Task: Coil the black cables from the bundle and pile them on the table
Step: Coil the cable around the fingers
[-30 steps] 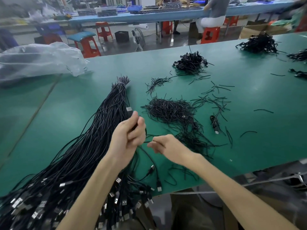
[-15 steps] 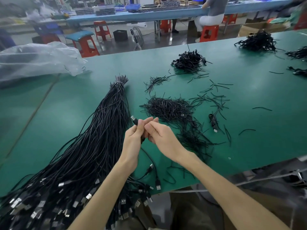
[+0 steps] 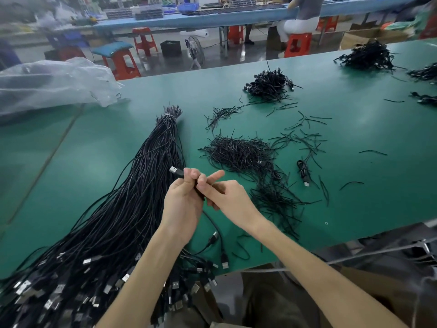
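Observation:
A long bundle of black USB cables (image 3: 132,209) lies on the green table (image 3: 354,162), tied at its far end, with its metal plugs fanned out at the near edge. My left hand (image 3: 182,202) grips one black cable (image 3: 176,171) just behind its plug, which sticks out up and to the left. My right hand (image 3: 224,197) pinches the same cable right beside the left fingers, forefinger stretched out. The cable's slack hangs below my hands to a loose plug (image 3: 224,263). A pile of coiled cables (image 3: 269,84) sits farther back.
Black twist ties lie in a heap (image 3: 238,152) and scattered to the right. More cable piles (image 3: 369,56) sit at the far right. A crumpled clear plastic bag (image 3: 54,84) lies at the far left. Behind the table are red stools and a seated person.
My right hand moved left from the table and joined my left hand on the cable. The plug end now sticks out farther past my left fingers.

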Tool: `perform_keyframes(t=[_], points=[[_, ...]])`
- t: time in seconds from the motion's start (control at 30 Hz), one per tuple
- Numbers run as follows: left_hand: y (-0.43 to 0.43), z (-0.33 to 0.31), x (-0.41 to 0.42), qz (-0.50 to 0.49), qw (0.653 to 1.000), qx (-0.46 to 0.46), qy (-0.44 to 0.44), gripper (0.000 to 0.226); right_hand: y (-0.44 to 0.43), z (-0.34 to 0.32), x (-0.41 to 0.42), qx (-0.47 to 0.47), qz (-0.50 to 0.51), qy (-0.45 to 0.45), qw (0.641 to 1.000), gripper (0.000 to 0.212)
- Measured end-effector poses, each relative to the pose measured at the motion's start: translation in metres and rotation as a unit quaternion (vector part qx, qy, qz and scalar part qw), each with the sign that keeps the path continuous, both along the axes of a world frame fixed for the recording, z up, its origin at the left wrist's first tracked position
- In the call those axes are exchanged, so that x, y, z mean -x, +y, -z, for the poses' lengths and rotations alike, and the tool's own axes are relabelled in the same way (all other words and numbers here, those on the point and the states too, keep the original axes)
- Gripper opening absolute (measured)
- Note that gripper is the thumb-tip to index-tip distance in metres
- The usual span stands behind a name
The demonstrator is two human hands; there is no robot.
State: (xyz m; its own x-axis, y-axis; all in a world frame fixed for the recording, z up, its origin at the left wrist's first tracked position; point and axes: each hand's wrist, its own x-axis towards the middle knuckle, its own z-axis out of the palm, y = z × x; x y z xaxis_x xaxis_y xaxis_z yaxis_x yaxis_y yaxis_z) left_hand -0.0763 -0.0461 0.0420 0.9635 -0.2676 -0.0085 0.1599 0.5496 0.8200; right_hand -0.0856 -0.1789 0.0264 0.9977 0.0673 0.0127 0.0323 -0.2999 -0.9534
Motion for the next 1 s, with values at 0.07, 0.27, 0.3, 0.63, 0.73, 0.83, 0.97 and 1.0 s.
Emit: perform_keyframes(t=[0.07, 0.27, 0.3, 0.63, 0.73, 0.83, 0.97, 1.0], points=[[0.004, -0.001, -0.002, 0.037, 0.999, 0.013, -0.012, 0.031, -0.002, -0.003, -0.003, -0.03, -0.025, 0.042, 0.998, 0.053], [0.012, 0.003, -0.004, 0.11, 0.993, -0.048, -0.01, 0.037, -0.006, 0.001, -0.003, -0.184, -0.099, 0.043, 0.977, 0.015], [0.014, 0.003, -0.006, 0.121, 0.989, -0.075, -0.024, 0.033, -0.006, 0.004, -0.003, -0.186, -0.081, 0.036, 0.979, 0.013], [0.029, 0.002, -0.007, 0.097, 0.904, -0.382, -0.166, 0.04, -0.002, 0.025, 0.004, -0.131, -0.019, 0.056, 0.99, 0.027], [0.04, 0.0, -0.006, 0.168, 0.899, -0.378, -0.142, 0.038, -0.004, 0.025, 0.009, -0.074, -0.058, 0.042, 0.995, 0.031], [0.051, -0.005, -0.008, 0.23, 0.891, -0.373, -0.115, 0.038, -0.005, 0.022, 0.015, 0.021, -0.076, 0.018, 0.997, 0.022], [0.055, -0.008, -0.012, 0.233, 0.891, -0.376, -0.098, 0.037, -0.005, 0.017, 0.019, 0.132, -0.063, -0.026, 0.989, 0.028], [0.054, -0.007, -0.013, 0.224, 0.891, -0.384, -0.095, 0.037, -0.006, 0.016, 0.019, 0.156, -0.064, -0.035, 0.985, 0.028]])
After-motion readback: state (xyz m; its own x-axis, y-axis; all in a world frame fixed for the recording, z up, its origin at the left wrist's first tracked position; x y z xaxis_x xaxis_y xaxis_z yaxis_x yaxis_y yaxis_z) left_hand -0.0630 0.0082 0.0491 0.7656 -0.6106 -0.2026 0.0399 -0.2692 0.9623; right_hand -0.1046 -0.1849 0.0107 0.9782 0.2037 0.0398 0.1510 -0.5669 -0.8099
